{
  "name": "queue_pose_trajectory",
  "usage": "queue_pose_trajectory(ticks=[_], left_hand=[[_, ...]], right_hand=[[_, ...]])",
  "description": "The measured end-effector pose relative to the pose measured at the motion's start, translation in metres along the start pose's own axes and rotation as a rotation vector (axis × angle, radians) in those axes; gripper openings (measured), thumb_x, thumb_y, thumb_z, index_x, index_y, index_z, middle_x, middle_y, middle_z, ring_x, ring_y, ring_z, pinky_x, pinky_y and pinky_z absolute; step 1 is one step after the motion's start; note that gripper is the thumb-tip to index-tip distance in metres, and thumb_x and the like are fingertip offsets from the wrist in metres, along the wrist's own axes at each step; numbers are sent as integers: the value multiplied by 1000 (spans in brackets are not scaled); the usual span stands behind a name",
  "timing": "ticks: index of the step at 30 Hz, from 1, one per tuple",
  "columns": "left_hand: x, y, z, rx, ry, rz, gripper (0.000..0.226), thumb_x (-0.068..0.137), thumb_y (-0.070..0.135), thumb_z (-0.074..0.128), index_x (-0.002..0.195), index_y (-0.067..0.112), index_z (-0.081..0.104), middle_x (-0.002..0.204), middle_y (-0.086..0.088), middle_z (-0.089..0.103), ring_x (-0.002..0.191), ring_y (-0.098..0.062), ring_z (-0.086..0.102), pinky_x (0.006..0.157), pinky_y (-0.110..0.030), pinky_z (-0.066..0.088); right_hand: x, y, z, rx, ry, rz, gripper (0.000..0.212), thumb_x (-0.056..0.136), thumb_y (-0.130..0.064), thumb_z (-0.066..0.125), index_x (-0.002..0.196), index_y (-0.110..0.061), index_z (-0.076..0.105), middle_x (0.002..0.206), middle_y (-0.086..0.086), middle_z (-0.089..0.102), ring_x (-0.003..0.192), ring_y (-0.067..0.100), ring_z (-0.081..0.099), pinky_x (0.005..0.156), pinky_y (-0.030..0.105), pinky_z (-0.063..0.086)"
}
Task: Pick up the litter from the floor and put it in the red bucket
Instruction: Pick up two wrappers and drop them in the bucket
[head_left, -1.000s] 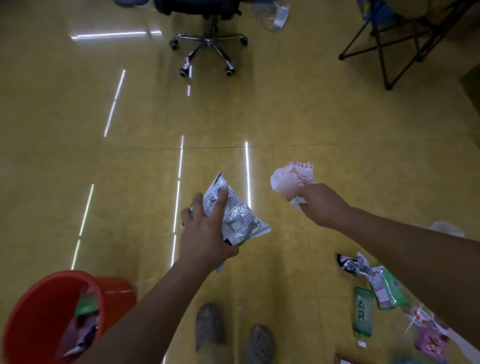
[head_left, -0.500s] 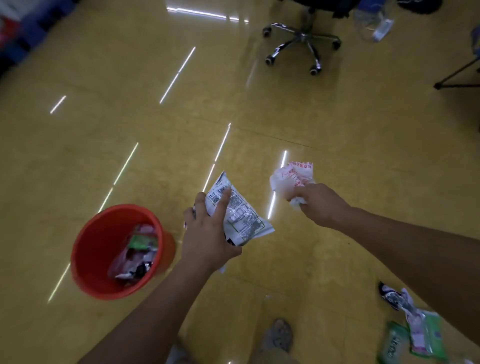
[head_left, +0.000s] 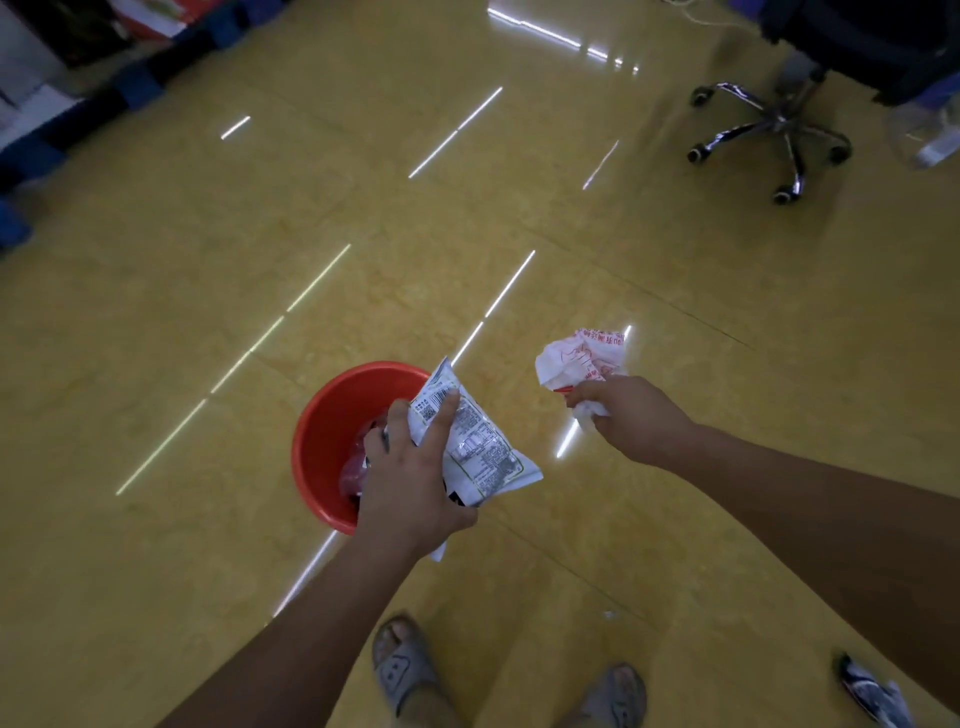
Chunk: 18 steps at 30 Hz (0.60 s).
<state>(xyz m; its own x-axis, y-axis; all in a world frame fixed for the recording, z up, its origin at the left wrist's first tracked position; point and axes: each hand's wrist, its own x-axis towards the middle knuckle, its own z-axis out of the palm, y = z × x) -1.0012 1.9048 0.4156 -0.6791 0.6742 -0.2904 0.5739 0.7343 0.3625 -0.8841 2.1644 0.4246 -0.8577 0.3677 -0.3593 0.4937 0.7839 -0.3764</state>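
Note:
The red bucket (head_left: 332, 415) stands on the yellow floor just left of centre, with several wrappers inside it. My left hand (head_left: 410, 478) grips a white printed snack wrapper (head_left: 478, 452) over the bucket's right rim and partly hides the bucket. To the right, clear of the bucket, my right hand (head_left: 634, 421) is closed on a crumpled white paper with red print (head_left: 576, 358). Another dark and white wrapper (head_left: 872, 696) lies on the floor at the bottom right.
An office chair base (head_left: 774, 130) on castors stands at the top right, a clear plastic bag (head_left: 924, 130) beside it. Blue crates and boxes (head_left: 67, 104) line the top left. My two feet in grey sandals (head_left: 405, 670) are at the bottom.
The view has swung left, so the bucket now lies under my left hand. Both hands keep their hold on the same litter. The pile of wrappers at the bottom right has mostly left the view.

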Motion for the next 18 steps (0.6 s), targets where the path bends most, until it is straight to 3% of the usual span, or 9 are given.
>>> queue_pose_trajectory(ticks=[7, 11, 14, 18], left_hand=[[-5, -82, -12, -74, -29, -90, 128, 54, 65, 76, 149, 50, -8, 153, -11, 2, 127, -36, 23, 99, -43, 39], [-7, -118, -10, -164, -69, -173, 127, 45, 77, 61, 151, 47, -2, 151, -8, 6, 124, -34, 26, 96, -43, 41], [-8, -138, 1, -183, -147, -217, 127, 53, 66, 76, 151, 47, -3, 151, -7, 5, 126, -36, 26, 96, -41, 39], [-6, -155, 20, -212, -218, -257, 127, 55, 66, 77, 151, 47, -4, 154, -8, 4, 130, -36, 24, 97, -41, 39]], right_hand=[[50, -79, 29, -15, -64, -66, 30, 93, -15, 52, 119, -20, 67, 107, 5, 67, 101, 23, 59, 79, 31, 47], [78, -119, 51, -53, -98, -115, 34, 92, -13, 52, 123, -22, 64, 106, 6, 63, 104, 23, 55, 79, 30, 45], [98, -143, 73, -45, -145, -142, 34, 93, -16, 52, 124, -23, 63, 102, 7, 60, 99, 23, 56, 74, 27, 40], [123, -162, 102, -39, -223, -219, 43, 94, -18, 55, 136, -22, 55, 119, 8, 63, 110, 25, 57, 81, 23, 38]])
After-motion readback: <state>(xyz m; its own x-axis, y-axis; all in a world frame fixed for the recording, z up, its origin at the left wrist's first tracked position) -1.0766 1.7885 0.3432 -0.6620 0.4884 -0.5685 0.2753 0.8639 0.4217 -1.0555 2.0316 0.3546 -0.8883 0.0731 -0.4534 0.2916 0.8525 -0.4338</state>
